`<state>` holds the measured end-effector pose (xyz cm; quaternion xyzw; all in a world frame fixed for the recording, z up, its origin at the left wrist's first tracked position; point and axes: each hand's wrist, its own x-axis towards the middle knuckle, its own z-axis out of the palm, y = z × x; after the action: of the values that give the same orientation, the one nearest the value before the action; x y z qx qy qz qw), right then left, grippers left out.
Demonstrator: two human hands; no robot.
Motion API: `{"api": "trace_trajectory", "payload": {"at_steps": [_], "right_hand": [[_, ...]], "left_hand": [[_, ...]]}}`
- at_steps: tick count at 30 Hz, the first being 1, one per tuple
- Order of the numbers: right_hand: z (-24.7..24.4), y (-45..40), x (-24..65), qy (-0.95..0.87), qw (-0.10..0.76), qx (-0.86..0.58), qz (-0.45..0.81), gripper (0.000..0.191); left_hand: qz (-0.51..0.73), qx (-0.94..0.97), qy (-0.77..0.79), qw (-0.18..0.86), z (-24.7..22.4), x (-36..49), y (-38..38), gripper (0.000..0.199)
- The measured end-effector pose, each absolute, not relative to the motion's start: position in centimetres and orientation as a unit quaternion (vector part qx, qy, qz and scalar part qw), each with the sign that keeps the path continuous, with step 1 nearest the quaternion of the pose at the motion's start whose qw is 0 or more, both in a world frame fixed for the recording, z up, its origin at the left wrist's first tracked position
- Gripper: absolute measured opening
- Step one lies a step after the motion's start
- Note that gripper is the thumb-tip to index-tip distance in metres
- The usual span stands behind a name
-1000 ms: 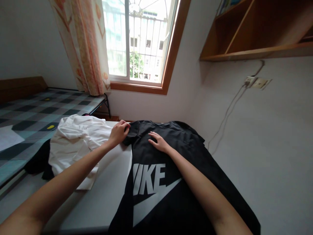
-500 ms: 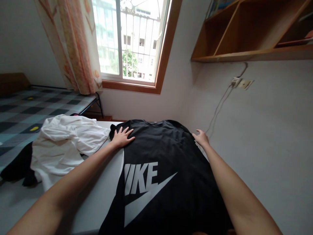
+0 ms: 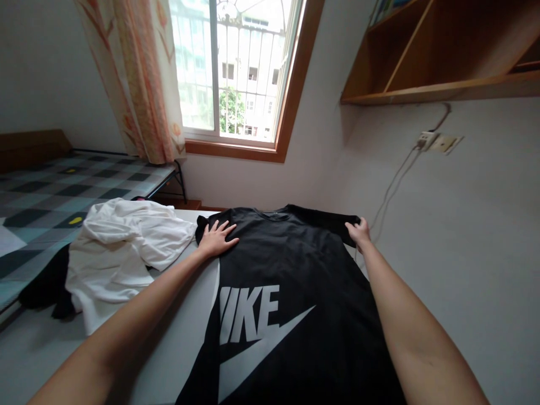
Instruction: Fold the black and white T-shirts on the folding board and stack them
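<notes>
A black T-shirt with a grey NIKE print lies spread over a white table, its neckline toward the window. My left hand rests flat on the shirt's left shoulder, fingers spread. At the far right my right hand pinches the end of the right sleeve, which is drawn out sideways toward the wall. The left sleeve is bunched beside my left hand. The shirt's lower hem is out of view.
Left of the shirt lies a crumpled heap of white clothing, with black fabric under it. Beyond stands a bed with a checked cover. A wall shelf overhangs the right side; cords hang from a socket.
My right hand has taken hold of the right sleeve and pulled it out to the right, so it now lies extended. My left hand stays on the shoulder. The view has shifted slightly.
</notes>
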<state>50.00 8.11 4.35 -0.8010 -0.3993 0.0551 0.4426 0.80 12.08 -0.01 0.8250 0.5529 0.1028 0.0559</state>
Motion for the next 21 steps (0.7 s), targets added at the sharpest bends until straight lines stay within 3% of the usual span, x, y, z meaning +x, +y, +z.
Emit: {"api": "trace_trajectory", "payload": {"at_steps": [2, 6, 11, 16, 21], "right_hand": [[4.1, 8.4, 48.9, -0.449, 0.365, -0.815, 0.018, 0.073], [3.2, 8.9, 45.2, -0.578, 0.189, -0.793, 0.021, 0.060], [2.0, 9.7, 41.1, -0.599, -0.002, -0.800, 0.025, 0.063], [1.5, 9.5, 39.4, -0.576, -0.052, -0.815, -0.030, 0.063], [1.0, 8.3, 37.0, -0.674, -0.018, -0.738, -0.038, 0.061]], "left_hand": [[0.105, 0.826, 0.552, 0.055, 0.0, 0.8, 12.1, 0.069], [0.107, 0.824, 0.554, 0.050, 0.0, 0.9, 12.0, 0.068], [0.105, 0.824, 0.554, 0.046, 0.0, 0.9, 11.8, 0.067], [0.103, 0.824, 0.554, 0.048, 0.1, 1.0, 11.8, 0.067], [0.101, 0.825, 0.553, 0.048, 0.3, 1.0, 11.7, 0.067]]}}
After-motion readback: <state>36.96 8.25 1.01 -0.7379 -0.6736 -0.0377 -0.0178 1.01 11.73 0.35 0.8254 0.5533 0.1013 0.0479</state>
